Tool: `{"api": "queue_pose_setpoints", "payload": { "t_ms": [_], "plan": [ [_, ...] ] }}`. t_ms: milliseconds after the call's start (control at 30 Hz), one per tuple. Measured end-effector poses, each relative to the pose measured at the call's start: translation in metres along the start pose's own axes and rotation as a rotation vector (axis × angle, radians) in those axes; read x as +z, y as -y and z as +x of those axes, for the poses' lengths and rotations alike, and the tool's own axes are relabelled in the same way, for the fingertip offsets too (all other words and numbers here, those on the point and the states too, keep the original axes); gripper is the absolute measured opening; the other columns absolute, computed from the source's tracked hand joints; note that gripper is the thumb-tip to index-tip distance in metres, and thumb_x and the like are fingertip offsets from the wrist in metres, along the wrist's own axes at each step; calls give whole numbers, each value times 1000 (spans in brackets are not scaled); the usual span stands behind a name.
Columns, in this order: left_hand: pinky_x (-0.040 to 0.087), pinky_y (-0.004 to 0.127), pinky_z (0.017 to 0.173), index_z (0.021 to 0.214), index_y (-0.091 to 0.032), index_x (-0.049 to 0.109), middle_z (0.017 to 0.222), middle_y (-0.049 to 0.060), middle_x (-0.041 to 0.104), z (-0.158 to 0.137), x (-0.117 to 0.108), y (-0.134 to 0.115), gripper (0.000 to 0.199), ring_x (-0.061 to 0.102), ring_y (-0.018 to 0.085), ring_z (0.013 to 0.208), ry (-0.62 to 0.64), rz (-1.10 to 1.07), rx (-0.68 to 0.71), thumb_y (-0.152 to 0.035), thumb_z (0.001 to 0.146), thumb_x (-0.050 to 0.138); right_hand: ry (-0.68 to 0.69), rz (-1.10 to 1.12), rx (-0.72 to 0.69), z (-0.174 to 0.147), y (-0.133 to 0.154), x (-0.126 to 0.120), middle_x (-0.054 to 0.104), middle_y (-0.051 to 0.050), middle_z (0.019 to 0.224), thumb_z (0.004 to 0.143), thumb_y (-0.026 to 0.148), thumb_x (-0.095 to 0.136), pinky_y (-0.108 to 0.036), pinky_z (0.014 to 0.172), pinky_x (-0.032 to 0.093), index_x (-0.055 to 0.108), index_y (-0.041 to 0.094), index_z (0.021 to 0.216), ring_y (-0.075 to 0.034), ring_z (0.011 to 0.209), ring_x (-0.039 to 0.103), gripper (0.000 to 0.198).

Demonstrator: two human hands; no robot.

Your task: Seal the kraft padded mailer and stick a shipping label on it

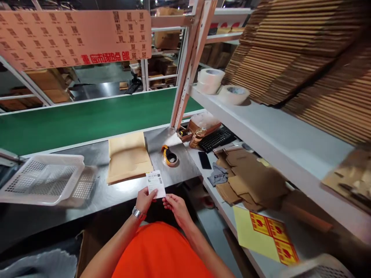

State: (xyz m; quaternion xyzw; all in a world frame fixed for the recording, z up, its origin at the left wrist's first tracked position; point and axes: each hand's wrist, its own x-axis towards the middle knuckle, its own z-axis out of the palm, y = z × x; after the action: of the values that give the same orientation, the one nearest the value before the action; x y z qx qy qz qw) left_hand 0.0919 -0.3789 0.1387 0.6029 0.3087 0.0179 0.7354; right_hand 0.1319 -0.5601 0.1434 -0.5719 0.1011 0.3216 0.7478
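A small white shipping label (155, 183) with barcodes is held in front of me by both hands. My left hand (145, 199), with a metal watch on the wrist, pinches its lower left edge. My right hand (176, 205) touches its lower right corner with the fingertips. The label hangs above the near edge of the steel worktable (116, 193). Just beyond it lie a stack of tan padded envelopes (127, 157) and a yellow-black tape dispenser (169, 155).
A white perforated plastic basket (40, 177) sits at the left. A green conveyor belt (81, 119) runs behind the table. On the right: keyboard (217, 138), phone (205, 160), flat cardboard pieces (252, 177), yellow-red stickers (269, 235), tape rolls (220, 87), stacked flat cartons (313, 58).
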Motion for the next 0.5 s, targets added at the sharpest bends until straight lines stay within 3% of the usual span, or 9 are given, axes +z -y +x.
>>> {"api": "queue_pose_setpoints", "payload": {
  "t_ms": [200,300,400,433,500],
  "plan": [
    [60,33,65,101,-13,85,100,16,87,-8,16,17,57,73,23,77,32,12,-16,-61,71,97,8,-52,-46,-7,-2,-22,84,-7,84,52,82,105,-33,77,52,90,18,85,-16,74,66,73],
    [67,42,80,123,-12,80,128,23,84,-11,25,27,60,80,31,98,1,130,0,-48,77,92,4,-60,-81,-9,-5,-32,84,-8,83,55,81,104,-34,78,51,90,18,83,-17,74,65,71],
    [63,55,116,139,-12,76,159,28,70,-18,33,31,72,74,41,139,-101,347,223,-37,74,91,-21,-74,-111,-10,-8,-41,83,-9,82,59,82,100,-35,78,51,90,18,81,-18,74,65,69],
    [58,56,124,135,-13,80,159,27,70,-21,35,31,64,71,40,144,-68,405,320,-39,77,89,-25,-84,-126,-10,-9,-44,82,-8,81,62,81,99,-35,77,50,90,18,82,-18,74,65,67],
    [56,54,127,117,-17,88,141,22,81,-29,40,27,42,76,37,136,105,469,431,-48,89,81,-22,-114,-170,-12,-12,-51,80,-7,76,68,79,96,-35,76,49,90,18,81,-18,73,63,62]
  ]
}}
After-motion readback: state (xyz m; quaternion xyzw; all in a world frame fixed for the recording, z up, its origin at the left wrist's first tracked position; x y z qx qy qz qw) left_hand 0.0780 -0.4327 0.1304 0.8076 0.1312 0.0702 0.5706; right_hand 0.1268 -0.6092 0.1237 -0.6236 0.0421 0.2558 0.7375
